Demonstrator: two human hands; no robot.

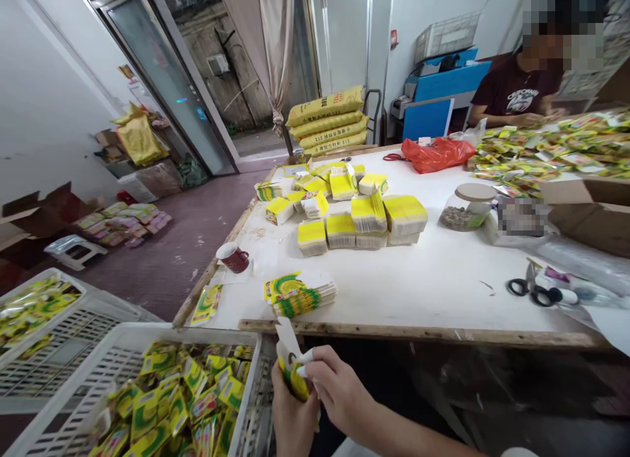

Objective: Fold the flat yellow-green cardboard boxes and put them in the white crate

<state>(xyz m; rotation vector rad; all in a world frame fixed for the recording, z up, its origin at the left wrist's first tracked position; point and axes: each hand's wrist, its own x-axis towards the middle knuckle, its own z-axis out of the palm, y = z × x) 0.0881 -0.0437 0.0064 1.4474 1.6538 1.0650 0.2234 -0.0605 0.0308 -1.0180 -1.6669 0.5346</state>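
Just below the table's front edge, my left hand (291, 414) is closed around a yellow and green printed card packet (295, 380), its white flap sticking up. The fingers of my right hand (339, 388), with white coverings on the tips, are pressed against the same packet's upper right side. What lies between those fingertips is partly hidden. On the table directly ahead lies a fanned stack of similar yellow-green cards (301, 298). A white plastic crate (260, 362) full of yellow packets stands to the left of my hands.
A maroon mug (235, 259) stands near the table's left edge. Yellow-topped card stacks (339, 230) sit mid-table. Black scissors (530, 289), a jar (462, 211) and a red bag (433, 156) lie to the right. A person (516, 92) sits behind a heap of packets (551, 148).
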